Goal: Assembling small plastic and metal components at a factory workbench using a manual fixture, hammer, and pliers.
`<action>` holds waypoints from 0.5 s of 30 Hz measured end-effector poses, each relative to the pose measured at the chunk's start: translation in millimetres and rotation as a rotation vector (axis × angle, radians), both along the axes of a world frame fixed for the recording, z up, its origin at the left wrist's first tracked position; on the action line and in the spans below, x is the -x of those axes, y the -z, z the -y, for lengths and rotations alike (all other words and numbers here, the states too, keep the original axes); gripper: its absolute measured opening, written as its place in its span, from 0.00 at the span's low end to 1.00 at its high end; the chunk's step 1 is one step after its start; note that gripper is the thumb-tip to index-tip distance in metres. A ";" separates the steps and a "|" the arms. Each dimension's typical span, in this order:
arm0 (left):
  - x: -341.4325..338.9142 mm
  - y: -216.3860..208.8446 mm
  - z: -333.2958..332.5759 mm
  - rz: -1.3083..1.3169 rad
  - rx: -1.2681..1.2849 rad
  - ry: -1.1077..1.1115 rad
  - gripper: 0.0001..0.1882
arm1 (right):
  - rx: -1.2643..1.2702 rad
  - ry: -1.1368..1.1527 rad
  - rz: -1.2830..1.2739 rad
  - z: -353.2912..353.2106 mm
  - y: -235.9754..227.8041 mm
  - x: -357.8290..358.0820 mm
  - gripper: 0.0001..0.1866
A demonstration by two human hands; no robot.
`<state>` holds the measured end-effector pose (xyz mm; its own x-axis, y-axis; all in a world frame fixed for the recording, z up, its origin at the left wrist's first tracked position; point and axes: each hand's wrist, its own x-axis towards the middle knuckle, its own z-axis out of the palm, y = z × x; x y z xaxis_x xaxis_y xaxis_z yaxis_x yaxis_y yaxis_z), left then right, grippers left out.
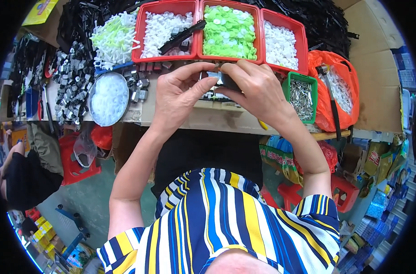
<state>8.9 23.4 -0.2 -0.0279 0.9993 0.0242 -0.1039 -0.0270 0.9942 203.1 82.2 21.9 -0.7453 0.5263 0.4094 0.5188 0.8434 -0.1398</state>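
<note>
Just in front of the red trays, my two hands meet over a small black part with a shiny silvery face [226, 81]. My right hand [258, 89] is closed round it, with the fingers curled over the top and the thumb beneath. My left hand [178, 93] brings thumb and index finger together at its left end; what they pinch there is partly hidden. Under the hands, small black-and-white pieces [221, 97] show at the bench edge. Nearest beyond my fingers is the red tray of green and white plastic discs [230, 32].
Red trays of white plastic pieces [167, 29] [280, 45] flank the middle one; a black strip [183, 37] lies across the left. Right: a green tray of metal pins [301, 98] and a hammer [331, 100] against an orange bag [327, 59]. Left: a clear-piece bowl [108, 98] and silver-black blocks [73, 82].
</note>
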 end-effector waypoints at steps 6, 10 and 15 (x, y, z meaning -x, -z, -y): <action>10.1 8.8 6.1 -0.068 -0.036 -0.023 0.16 | 0.283 0.007 -0.171 12.6 7.7 -7.8 0.20; 18.4 13.0 5.4 -0.232 -0.186 -0.126 0.15 | 0.299 0.033 -0.249 21.3 27.6 -6.4 0.18; 29.7 18.6 8.7 -0.346 -0.226 -0.251 0.11 | 0.306 0.103 -0.263 28.2 45.0 3.2 0.18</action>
<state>-20.9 14.7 -18.8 -0.2199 0.9314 0.2900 0.2688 -0.2279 0.9358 199.9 54.1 -23.1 -0.5734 0.7194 0.3920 0.5112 0.6880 -0.5151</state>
